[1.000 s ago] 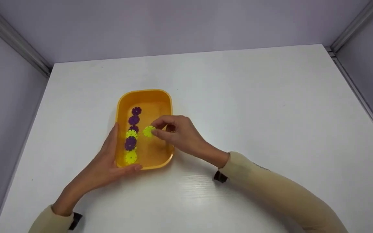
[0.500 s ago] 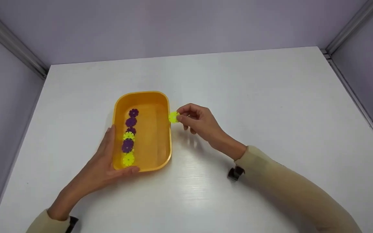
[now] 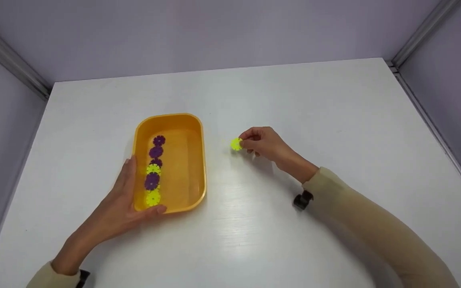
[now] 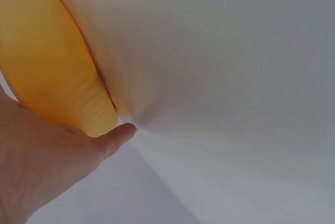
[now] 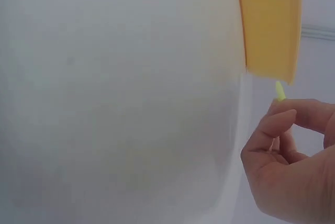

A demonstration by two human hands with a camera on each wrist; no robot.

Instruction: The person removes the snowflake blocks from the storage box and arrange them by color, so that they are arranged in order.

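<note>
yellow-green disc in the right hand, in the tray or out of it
Out. The right hand pinches the yellow-green disc over the white table, clear of the orange tray.

You have a white table (image 3: 314, 112) in front of you, fenced by pale purple walls (image 3: 214, 32) at the back and both sides. An orange tray (image 3: 200, 160) sits directly on it, left of the middle, long side running away from you.

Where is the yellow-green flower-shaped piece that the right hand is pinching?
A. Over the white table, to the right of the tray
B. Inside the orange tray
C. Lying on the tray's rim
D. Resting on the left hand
A: the right hand pinches the yellow-green piece above the white table, apart from the orange tray that the left hand holds.
</note>
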